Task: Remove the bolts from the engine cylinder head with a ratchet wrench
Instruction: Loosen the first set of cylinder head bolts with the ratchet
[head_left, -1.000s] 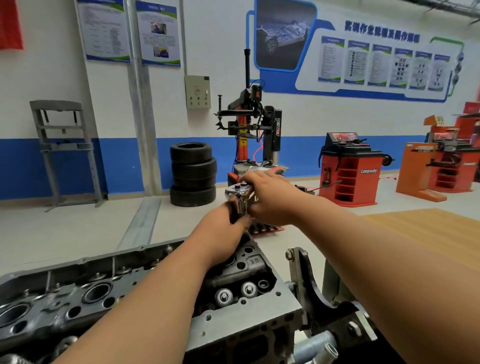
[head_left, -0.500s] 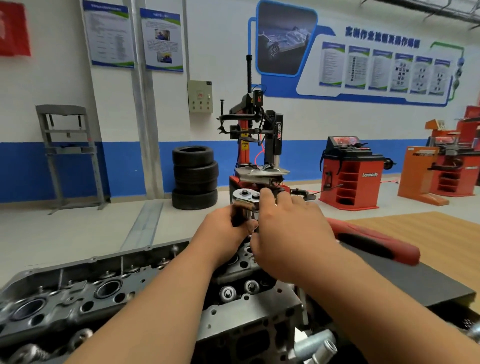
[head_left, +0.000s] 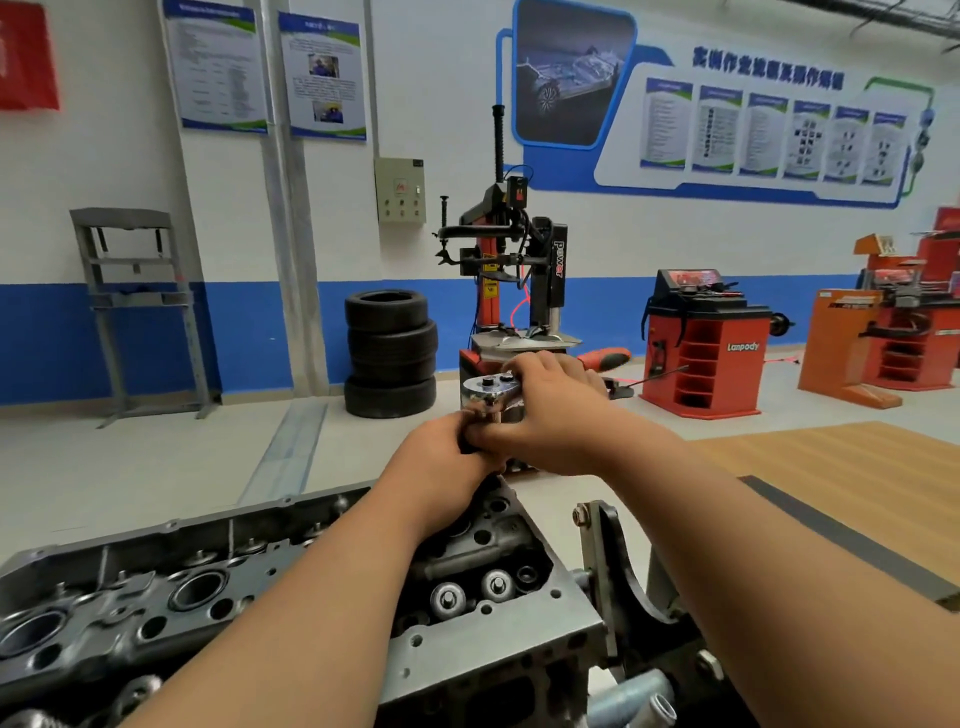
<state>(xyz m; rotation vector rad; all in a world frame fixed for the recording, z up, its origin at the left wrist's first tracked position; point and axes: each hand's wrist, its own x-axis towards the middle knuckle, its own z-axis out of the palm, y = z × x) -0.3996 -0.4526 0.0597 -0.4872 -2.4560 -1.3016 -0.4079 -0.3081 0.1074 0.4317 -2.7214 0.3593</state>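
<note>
The grey engine cylinder head (head_left: 291, 566) lies across the lower left, mounted on a stand. A chrome ratchet wrench head (head_left: 491, 391) stands above its far right end, with the red and black handle (head_left: 605, 357) pointing away to the right. My left hand (head_left: 441, 457) grips the socket extension just under the ratchet head. My right hand (head_left: 550, 410) is wrapped over the wrench next to the head, covering most of the shaft. The bolt under the socket is hidden by my hands.
A metal stand bracket (head_left: 608, 561) sits right of the cylinder head. Beyond are stacked tyres (head_left: 390, 353), a tyre changer (head_left: 514, 280), red wheel balancers (head_left: 706, 343) and a wooden floor panel (head_left: 841, 483) at right.
The wrench handle has swung from near me on the right to pointing away. My right hand moved with it; my left hand stayed on the extension.
</note>
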